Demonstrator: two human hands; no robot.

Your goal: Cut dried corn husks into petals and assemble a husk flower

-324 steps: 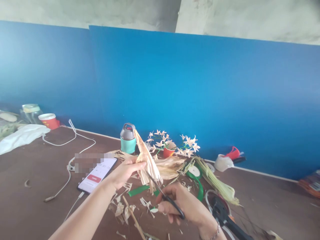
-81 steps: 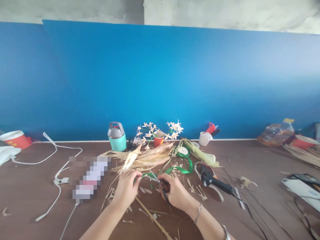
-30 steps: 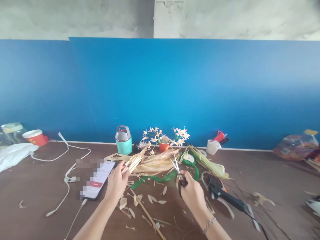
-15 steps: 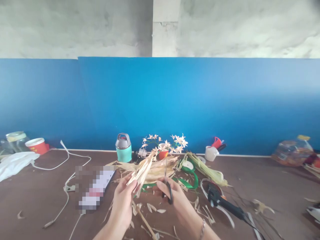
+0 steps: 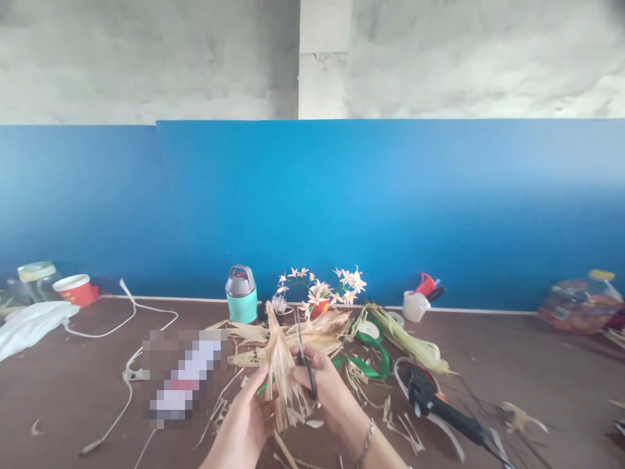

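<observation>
A dried corn husk (image 5: pixel 282 365) stands up between my hands, narrow at the top and fanned out into torn strips below. My left hand (image 5: pixel 251 410) grips its left side, fingers partly hidden behind it. Scissors with black handles (image 5: pixel 308 376) sit in my right hand (image 5: pixel 322 384), blades pointing up, and that hand's fingertips meet the husk's right edge. Behind lies a pile of dried husks (image 5: pixel 322 329). Small pale flowers (image 5: pixel 319 290) on green stems rise from a red pot just beyond.
A teal-and-grey flask (image 5: pixel 242 301) stands at the back. To the right are green ribbon (image 5: pixel 381 365), a bundle of pale green husks (image 5: pixel 410 339), a black-handled tool (image 5: pixel 449 410) and a white cup (image 5: pixel 415 306). A blurred-out phone (image 5: pixel 188 378) and white cable (image 5: pixel 129 391) lie left.
The husk has swung upright, its narrow end now at the top and its strips hanging down. My right hand has moved left with the scissors, up against the husk.
</observation>
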